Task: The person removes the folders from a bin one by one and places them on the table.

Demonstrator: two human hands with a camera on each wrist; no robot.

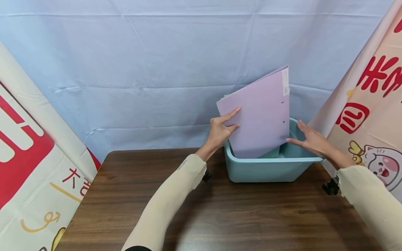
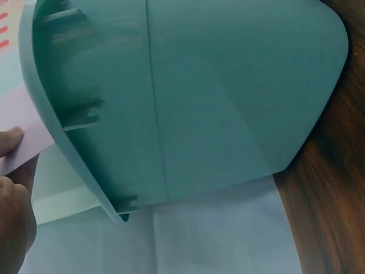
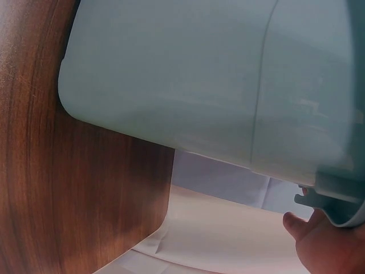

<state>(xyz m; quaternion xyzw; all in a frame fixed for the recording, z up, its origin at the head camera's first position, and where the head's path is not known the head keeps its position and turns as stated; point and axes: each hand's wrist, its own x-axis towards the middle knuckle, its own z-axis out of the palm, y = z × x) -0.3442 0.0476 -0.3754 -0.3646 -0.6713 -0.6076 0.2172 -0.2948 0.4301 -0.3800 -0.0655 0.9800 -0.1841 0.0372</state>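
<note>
Folder (image 1: 259, 115), purple, leans tilted in a bin (image 1: 267, 170) on the counter (image 1: 132, 195), left hand (image 1: 219, 133) pinching it, right hand (image 1: 315, 142) spread.

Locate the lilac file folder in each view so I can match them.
Head: lilac file folder right of centre, tilted.
Left wrist: left edge, partly cut off, pinched by the left hand.
Right wrist: not visible.
Shared landmark: teal plastic bin, in all three.
</note>
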